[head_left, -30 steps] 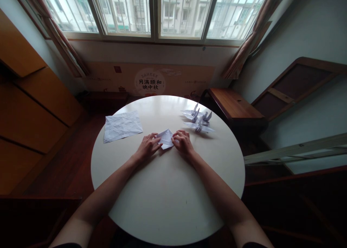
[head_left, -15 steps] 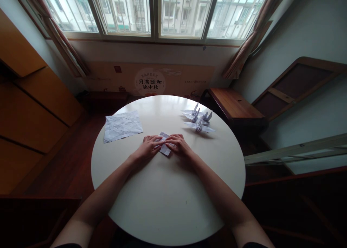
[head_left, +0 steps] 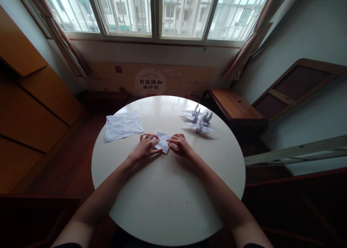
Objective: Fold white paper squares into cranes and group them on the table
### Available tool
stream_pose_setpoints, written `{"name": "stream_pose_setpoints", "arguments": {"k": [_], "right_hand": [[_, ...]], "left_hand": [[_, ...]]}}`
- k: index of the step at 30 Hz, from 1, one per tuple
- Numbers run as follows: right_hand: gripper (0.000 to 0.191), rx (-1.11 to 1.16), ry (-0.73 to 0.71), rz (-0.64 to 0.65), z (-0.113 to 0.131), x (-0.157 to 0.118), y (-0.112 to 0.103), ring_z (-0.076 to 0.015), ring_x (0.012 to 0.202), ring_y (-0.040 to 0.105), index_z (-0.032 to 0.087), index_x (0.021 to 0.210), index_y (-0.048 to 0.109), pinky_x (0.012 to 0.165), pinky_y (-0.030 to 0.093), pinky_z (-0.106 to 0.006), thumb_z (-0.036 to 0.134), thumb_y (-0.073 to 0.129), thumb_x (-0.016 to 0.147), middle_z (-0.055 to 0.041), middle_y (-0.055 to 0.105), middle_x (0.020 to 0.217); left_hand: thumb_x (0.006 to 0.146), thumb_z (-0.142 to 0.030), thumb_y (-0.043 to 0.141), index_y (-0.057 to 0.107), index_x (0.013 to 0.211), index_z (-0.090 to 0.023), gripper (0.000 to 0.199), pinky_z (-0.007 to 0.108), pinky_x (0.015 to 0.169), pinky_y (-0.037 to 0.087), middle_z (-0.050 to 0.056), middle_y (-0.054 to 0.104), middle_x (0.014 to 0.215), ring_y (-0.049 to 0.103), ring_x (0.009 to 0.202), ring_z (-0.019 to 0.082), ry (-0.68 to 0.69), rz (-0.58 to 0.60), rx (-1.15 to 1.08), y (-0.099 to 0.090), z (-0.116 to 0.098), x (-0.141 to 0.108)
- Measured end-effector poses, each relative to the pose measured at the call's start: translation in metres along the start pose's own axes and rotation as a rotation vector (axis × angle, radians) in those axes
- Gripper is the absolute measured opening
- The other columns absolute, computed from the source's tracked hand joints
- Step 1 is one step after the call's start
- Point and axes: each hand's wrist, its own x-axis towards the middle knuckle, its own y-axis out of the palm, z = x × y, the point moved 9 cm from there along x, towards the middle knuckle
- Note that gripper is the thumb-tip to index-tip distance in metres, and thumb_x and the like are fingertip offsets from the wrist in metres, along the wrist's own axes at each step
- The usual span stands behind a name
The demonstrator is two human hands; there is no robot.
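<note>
A small folded white paper (head_left: 163, 144) lies on the round white table (head_left: 165, 204), between my two hands. My left hand (head_left: 148, 145) rests on its left side, with thumb and fingers apart and the fingertips on the paper. At the right edge of the paper, my right hand (head_left: 179, 145) pinches it between thumb and fingers. Beyond my left hand lies a creased sheet of paper (head_left: 123, 125). Several folded paper cranes (head_left: 199, 121) stand in a cluster past my right hand.
A wooden bench (head_left: 235, 104) stands beyond the table at the right. Orange cabinets (head_left: 35, 118) line the left side. Behind the table, a printed banner (head_left: 150, 80) hangs below the barred window (head_left: 176, 13).
My left hand has shifted left and its thumb has spread away from the fingers. The small paper shows a wider face between my hands. My right hand has moved slightly right.
</note>
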Motion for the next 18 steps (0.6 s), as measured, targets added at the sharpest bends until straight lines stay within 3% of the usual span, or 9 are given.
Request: {"name": "stream_pose_setpoints", "arguments": {"k": [5, 11, 14, 18], "right_hand": [[0.035, 0.024, -0.031, -0.015, -0.007, -0.004, 0.004, -0.0224, 0.108, 0.055, 0.025, 0.116, 0.066, 0.093, 0.039, -0.041, 0.011, 0.056, 0.086, -0.0076, 0.065, 0.116], [0.029, 0.036, -0.003, -0.009, -0.013, -0.004, 0.004, -0.0233, 0.106, 0.057, 0.026, 0.109, 0.069, 0.092, 0.041, -0.043, 0.014, 0.062, 0.083, -0.0073, 0.066, 0.113], [0.028, 0.033, 0.007, -0.013, -0.014, -0.004, 0.003, -0.0233, 0.104, 0.057, 0.026, 0.107, 0.070, 0.091, 0.041, -0.043, 0.014, 0.062, 0.083, -0.0071, 0.067, 0.111], [0.023, 0.029, 0.014, -0.017, -0.015, -0.004, 0.002, -0.0228, 0.102, 0.057, 0.025, 0.106, 0.070, 0.090, 0.041, -0.041, 0.018, 0.060, 0.086, -0.0068, 0.068, 0.108]], "left_hand": [[0.086, -0.049, 0.060, 0.056, 0.130, -0.024, 0.050, 0.046, 0.105, 0.031, 0.010, 0.055, 0.134, 0.049, 0.124, 0.028, 0.050, 0.086, -0.061, 0.011, 0.007, -0.001], [0.094, -0.044, 0.049, 0.051, 0.135, -0.026, 0.044, 0.052, 0.112, 0.020, 0.010, 0.048, 0.144, 0.036, 0.138, 0.028, 0.069, 0.149, -0.071, 0.023, 0.009, -0.003], [0.097, -0.035, 0.045, 0.051, 0.134, -0.026, 0.039, 0.054, 0.114, 0.013, 0.010, 0.048, 0.144, 0.037, 0.137, 0.026, 0.067, 0.123, -0.054, 0.021, 0.006, -0.003], [0.096, -0.037, 0.046, 0.051, 0.134, -0.025, 0.040, 0.054, 0.114, 0.015, 0.011, 0.048, 0.144, 0.043, 0.133, 0.025, 0.050, 0.117, -0.069, 0.017, 0.004, -0.002]]}}
